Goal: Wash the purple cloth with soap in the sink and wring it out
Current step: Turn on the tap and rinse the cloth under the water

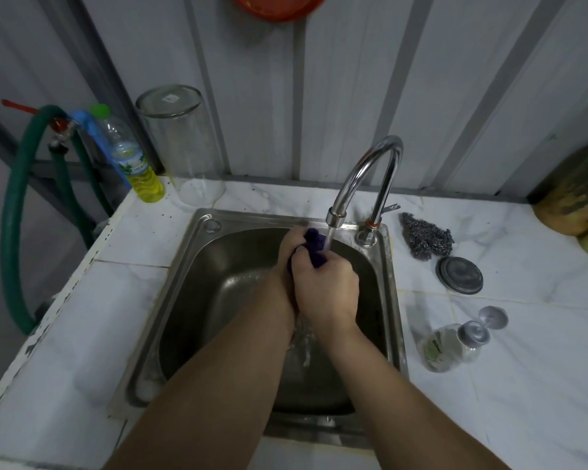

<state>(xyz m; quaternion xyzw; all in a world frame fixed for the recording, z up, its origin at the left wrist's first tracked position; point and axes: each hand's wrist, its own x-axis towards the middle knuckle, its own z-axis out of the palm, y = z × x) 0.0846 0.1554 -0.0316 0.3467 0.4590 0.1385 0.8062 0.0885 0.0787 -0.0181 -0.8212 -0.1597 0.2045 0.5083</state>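
Note:
The purple cloth (314,247) is bunched into a small wad over the steel sink (197,262), right under the running faucet (364,178). My left hand (291,247) grips it from the left. My right hand (326,286) grips it from the near side and lies partly over the left. Most of the cloth is hidden inside my fists. Water falls from the spout onto the cloth and drips down between my wrists. A bottle of yellow dish soap (136,164) stands at the counter's back left.
An upturned clear glass jar (184,144) stands beside the soap bottle. Right of the sink lie a steel-wool scourer (426,237), a round metal lid (459,275) and a tipped wine glass (462,337). A green hose (12,212) hangs at the left edge.

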